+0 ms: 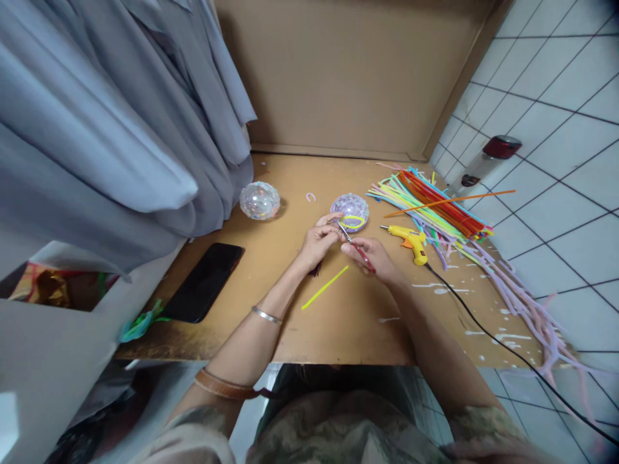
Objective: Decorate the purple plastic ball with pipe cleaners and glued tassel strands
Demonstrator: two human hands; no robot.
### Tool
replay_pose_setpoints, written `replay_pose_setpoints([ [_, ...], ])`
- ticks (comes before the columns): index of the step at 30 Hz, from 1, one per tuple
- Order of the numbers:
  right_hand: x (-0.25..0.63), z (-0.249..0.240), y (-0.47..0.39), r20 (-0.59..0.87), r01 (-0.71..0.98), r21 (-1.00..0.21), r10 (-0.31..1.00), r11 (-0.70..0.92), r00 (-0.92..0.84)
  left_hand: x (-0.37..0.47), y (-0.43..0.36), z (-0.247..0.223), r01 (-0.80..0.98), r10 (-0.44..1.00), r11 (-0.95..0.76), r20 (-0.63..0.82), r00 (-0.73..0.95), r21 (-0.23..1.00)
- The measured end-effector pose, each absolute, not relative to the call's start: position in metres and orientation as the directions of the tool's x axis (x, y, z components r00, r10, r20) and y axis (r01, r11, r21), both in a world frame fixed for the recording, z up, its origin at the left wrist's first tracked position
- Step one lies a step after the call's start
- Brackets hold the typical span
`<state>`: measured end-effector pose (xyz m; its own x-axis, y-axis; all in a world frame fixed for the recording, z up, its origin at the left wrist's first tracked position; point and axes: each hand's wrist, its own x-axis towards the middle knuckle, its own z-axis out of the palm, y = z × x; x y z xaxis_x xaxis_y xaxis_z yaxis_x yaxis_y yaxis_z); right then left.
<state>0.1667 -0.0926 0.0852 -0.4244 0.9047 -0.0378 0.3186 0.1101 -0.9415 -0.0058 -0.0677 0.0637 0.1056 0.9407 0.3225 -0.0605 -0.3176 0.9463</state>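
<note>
My left hand [319,241] pinches a bright yellow pipe cleaner bent into a loop [360,225]. Closed around red-handled scissors [362,253], my right hand [374,258] is just right of the left; the silver tip meets the yellow strip near my left fingertips. Just beyond the hands sits a clear, bumpy ball with a lilac tint [351,205], partly covered by the loop. A straight yellow pipe cleaner [325,287] lies on the table below my hands. Something dark red, mostly hidden, shows under my left hand.
A yellow glue gun [409,241] with a black cord lies right, beside a pile of coloured pipe cleaners [435,203]. At left are a second clear ball [260,200] and a black phone [203,281]. A small pink curved piece [311,197] lies between the balls. Grey cloth [159,148] hangs left.
</note>
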Motion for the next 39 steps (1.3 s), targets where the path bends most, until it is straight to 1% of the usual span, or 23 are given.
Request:
replay_pose_setpoints([
  [3,0.165,0.089,-0.095,-0.043,0.289,-0.954,0.913,0.083,-0.406,-0.006,-0.069,0.064,-0.075,0.94,-0.303,0.311,0.138,0.95],
  [9,0.16,0.098,-0.101,-0.113,0.239,-0.971,0.881,0.0,-0.459,-0.007,-0.07,0.061,-0.154,0.92,-0.335,0.358,0.158,0.929],
  [15,0.159,0.096,-0.102,-0.079,0.134,-0.991,0.876,-0.017,-0.476,-0.007,-0.073,0.064,-0.164,0.924,-0.335,0.357,0.133,0.928],
  [19,0.16,0.095,-0.102,-0.07,0.122,-0.992,0.878,-0.013,-0.474,-0.006,-0.072,0.064,-0.169,0.924,-0.326,0.351,0.149,0.93],
  [25,0.162,0.097,-0.102,-0.082,0.105,-0.994,0.88,-0.036,-0.467,-0.004,-0.07,0.06,-0.2,0.95,-0.248,0.278,0.14,0.948],
  [34,0.162,0.092,-0.1,-0.049,0.092,-0.996,0.875,-0.005,-0.482,-0.003,-0.069,0.06,-0.157,0.93,-0.316,0.338,0.143,0.936],
  [39,0.164,0.092,-0.101,-0.042,0.101,-0.995,0.877,0.008,-0.479,-0.001,-0.07,0.062,-0.143,0.925,-0.318,0.34,0.168,0.937],
])
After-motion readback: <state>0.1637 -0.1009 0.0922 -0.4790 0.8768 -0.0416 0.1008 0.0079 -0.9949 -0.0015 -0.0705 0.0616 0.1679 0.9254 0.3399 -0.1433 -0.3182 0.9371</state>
